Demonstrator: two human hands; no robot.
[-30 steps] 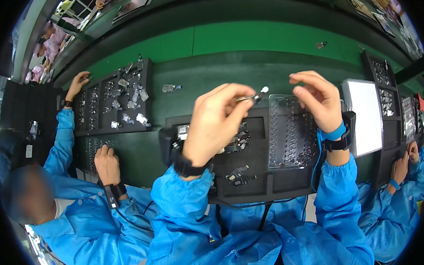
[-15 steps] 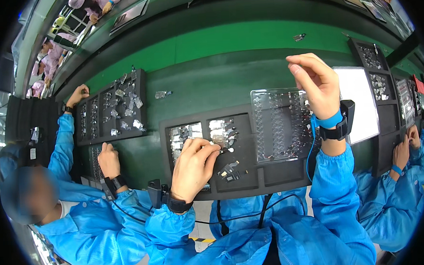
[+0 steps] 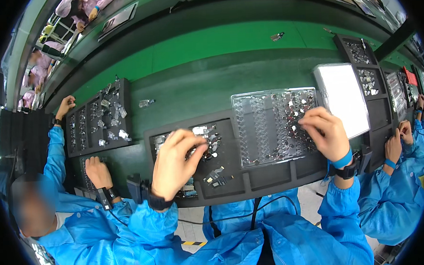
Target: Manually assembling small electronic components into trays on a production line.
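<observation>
My left hand (image 3: 175,161) reaches over the black compartment tray (image 3: 234,189), its bent fingertips touching a heap of small metal parts (image 3: 207,138). Whether it grips one is hidden by the fingers. My right hand (image 3: 326,135) rests over the right side of a clear plastic pocket tray (image 3: 264,125) that lies on the black tray. Its thumb and fingers pinch a small shiny part at the tray's pockets. Many of the right-hand pockets hold small parts. More loose parts (image 3: 216,176) lie in a lower compartment.
A lit white panel (image 3: 342,97) stands right of the clear tray. A co-worker on the left has a hand (image 3: 97,171) on another black parts tray (image 3: 96,121). Another co-worker's hand (image 3: 394,144) works at the right. A loose part (image 3: 145,103) lies on the green table.
Both hands were raised together near the centre holding a small part. The left hand dropped to the black tray's parts; the right hand moved to the clear tray and came down on it.
</observation>
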